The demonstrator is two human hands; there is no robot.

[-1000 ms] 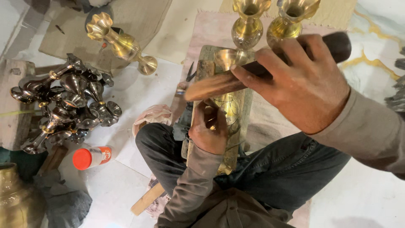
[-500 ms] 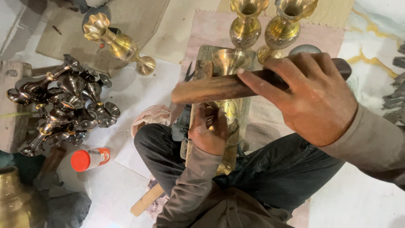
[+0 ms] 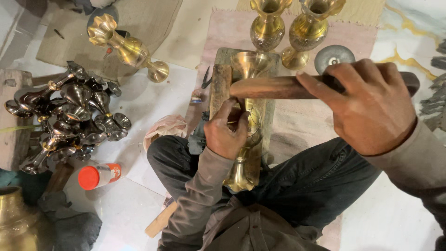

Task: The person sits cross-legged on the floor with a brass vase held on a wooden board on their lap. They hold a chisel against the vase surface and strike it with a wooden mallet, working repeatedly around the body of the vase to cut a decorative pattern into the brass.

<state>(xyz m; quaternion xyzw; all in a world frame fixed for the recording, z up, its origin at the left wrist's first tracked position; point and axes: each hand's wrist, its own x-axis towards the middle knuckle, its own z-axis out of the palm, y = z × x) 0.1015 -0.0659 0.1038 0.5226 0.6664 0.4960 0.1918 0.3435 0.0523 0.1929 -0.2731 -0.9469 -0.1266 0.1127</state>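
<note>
Brass vase [image 3: 248,139] is lying across your lap on the wooden block [image 3: 221,88], your left hand [image 3: 227,132] pinching something small against it while your right hand [image 3: 371,109] is gripping the wooden mallet [image 3: 272,87], so keep strikes light and square.

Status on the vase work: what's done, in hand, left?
Done, apparently: two upright brass vases, patterned. In hand: left hand steadies a brass vase lying on a wooden block; right hand holds a wooden mallet above it. Left: seemingly the dark pile of vases.
</note>
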